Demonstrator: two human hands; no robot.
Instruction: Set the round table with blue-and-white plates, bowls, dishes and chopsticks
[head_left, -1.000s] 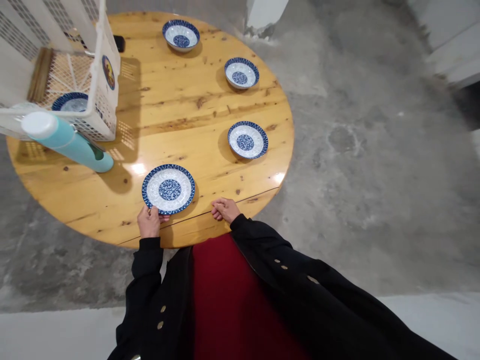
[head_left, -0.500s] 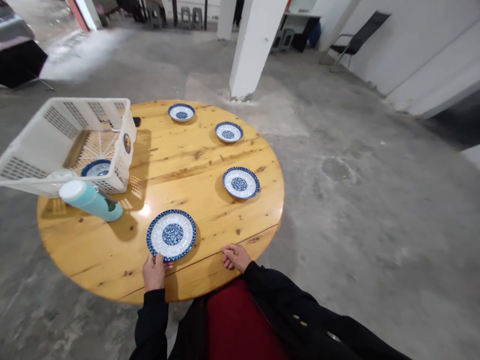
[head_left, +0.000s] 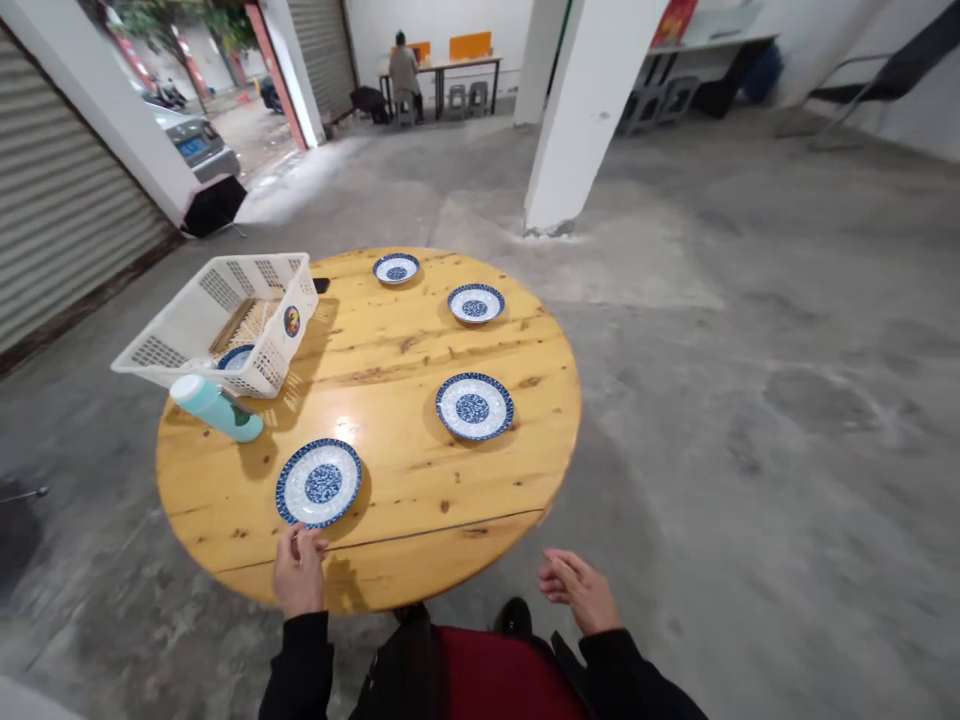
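Note:
A blue-and-white plate (head_left: 322,484) lies near the front left of the round wooden table (head_left: 405,500). My left hand (head_left: 300,575) is at its near rim, fingers loosely bent and the thumb apart; whether a fingertip still touches the rim is hard to see. Past the table's front right edge, my right hand (head_left: 583,592) hangs in the air, fingers loose, holding nothing. Matching plates stand around the table: one on the right (head_left: 475,406), one farther back (head_left: 476,303) and one at the far edge (head_left: 396,268).
On the table's left side stands a white plastic basket (head_left: 217,290) with another plate (head_left: 235,357) inside. A light-blue bottle (head_left: 217,408) leans against it. Behind the table rises a white pillar (head_left: 574,120). Far back, a person (head_left: 405,72) sits at a desk.
My view has tilted up and pulled back. The near plate sits closer to the bottle, and my left hand's grip on it has loosened. My right hand has moved right, off the table.

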